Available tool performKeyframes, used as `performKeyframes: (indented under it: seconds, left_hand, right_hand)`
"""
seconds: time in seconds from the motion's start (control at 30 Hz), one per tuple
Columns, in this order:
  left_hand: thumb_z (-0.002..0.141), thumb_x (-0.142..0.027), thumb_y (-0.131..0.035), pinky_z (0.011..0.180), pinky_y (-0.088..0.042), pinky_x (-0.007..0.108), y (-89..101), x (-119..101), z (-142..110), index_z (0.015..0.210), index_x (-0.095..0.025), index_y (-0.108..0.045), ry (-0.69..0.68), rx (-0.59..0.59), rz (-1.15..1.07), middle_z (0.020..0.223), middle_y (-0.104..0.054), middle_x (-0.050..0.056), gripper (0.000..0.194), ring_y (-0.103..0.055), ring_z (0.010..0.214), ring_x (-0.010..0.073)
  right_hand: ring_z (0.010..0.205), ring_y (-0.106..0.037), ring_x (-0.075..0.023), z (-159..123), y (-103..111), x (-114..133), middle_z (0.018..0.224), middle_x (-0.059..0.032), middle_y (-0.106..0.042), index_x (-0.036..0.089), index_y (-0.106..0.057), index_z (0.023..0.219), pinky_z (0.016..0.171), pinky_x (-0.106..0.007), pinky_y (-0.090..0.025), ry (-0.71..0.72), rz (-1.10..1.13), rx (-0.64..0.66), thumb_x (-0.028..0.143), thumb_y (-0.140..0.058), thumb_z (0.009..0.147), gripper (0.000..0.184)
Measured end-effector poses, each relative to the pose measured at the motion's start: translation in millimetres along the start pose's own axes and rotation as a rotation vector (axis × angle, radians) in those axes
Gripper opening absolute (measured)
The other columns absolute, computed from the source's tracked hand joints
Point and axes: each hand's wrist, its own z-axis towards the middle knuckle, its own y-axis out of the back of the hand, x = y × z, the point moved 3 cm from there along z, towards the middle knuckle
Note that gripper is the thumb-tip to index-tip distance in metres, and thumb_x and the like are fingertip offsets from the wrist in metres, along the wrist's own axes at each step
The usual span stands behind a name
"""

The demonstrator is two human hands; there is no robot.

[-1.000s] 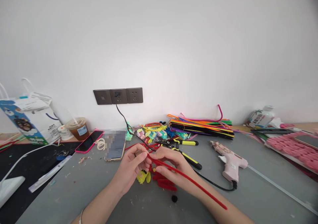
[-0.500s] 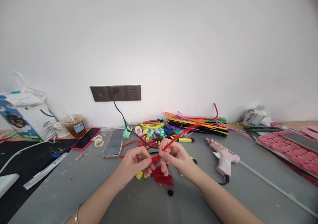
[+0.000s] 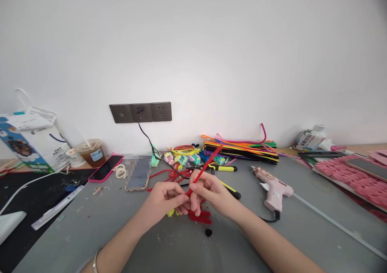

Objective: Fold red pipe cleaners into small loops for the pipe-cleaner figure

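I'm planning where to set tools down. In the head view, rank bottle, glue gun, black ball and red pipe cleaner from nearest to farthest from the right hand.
From the right hand:
1. Red pipe cleaner: in its grip.
2. Black ball: nearer the wearer.
3. Glue gun: to the right.
4. Bottle: farther back, right.

Lettering as I see it remotely, none of it legible. Right: bottle (image 3: 311,139) bearing dark Chinese-style characters, too small for me to read. Left: drink cup (image 3: 86,148) with a pale-blue label (image 3: 96,155), its print blurred; paper bag (image 3: 45,141), dark characters on its white side, which I cannot decipher.
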Motion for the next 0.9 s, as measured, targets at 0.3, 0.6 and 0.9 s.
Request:
performKeyframes:
  seconds: [0.3,0.6,0.9]
  left_hand:
    - [0.066,-0.044,-0.088,0.058,-0.051,0.022,-12.3,0,-8,0.088,-0.012,-0.079,0.241,0.348,-0.196,0.078,-0.075,0.011,0.04,-0.063,0.059,0.0122]
    - [0.064,-0.045,-0.089,0.041,-0.035,0.018,-12.1,5,-5,0.08,-0.013,-0.081,0.214,0.276,-0.195,0.064,-0.067,0.005,0.037,-0.051,0.048,0.0076]
    - [0.061,-0.043,-0.092,0.044,-0.043,0.016,-15.6,8,-4,0.072,-0.012,-0.073,0.302,0.21,-0.309,0.062,-0.063,0.001,0.038,-0.055,0.047,0.0059]
  right_hand:
    - [0.031,-0.049,-0.0058,-6,0,-5,0.049,0.0053,-0.065,0.017,-0.053,0.086,0.032,-0.013,-0.037,-0.106,-0.001,0.196,0.043,-0.07,0.089,0.031]
    - [0.029,-0.034,-0.0019,-6,-5,1,0.047,0.0083,-0.059,0.016,-0.056,0.078,0.032,-0.014,-0.029,-0.115,-0.054,0.196,0.044,-0.072,0.087,0.033]
    - [0.03,-0.029,-0.0025,-5,-6,-2,0.041,0.0116,-0.049,0.016,-0.058,0.08,0.034,-0.016,-0.025,-0.097,-0.029,0.202,0.045,-0.073,0.086,0.033]
